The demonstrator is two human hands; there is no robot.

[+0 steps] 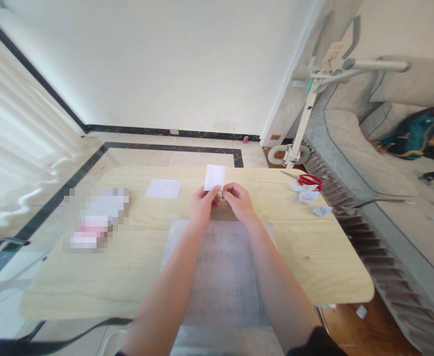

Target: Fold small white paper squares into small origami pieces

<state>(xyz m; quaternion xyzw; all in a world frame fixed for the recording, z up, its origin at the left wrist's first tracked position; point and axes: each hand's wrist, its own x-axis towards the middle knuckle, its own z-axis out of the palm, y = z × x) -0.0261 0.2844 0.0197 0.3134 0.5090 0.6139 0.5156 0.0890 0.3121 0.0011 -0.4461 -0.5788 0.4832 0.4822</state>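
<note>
A small white piece of paper [215,176] stands upright above the table's middle, its edges straight. My left hand [204,203] grips its lower part, thumb in front and fingers behind. At the paper's lower right corner, my right hand [238,200] pinches with thumb and forefinger closed; the fingertips appear to be on that corner. Below the wrists lies a large greyish sheet [224,272] with faint rows of marks, partly covered by my forearms. Another white sheet of paper [164,189] rests flat to the left of my hands.
On the wooden table [127,277], red-handled scissors [311,182] lie at the right beside folded white paper pieces [308,194]. A pixelated white and pink item [98,217] is at the left. Beyond the right edge are exercise equipment [301,121] and a grey sofa [350,133].
</note>
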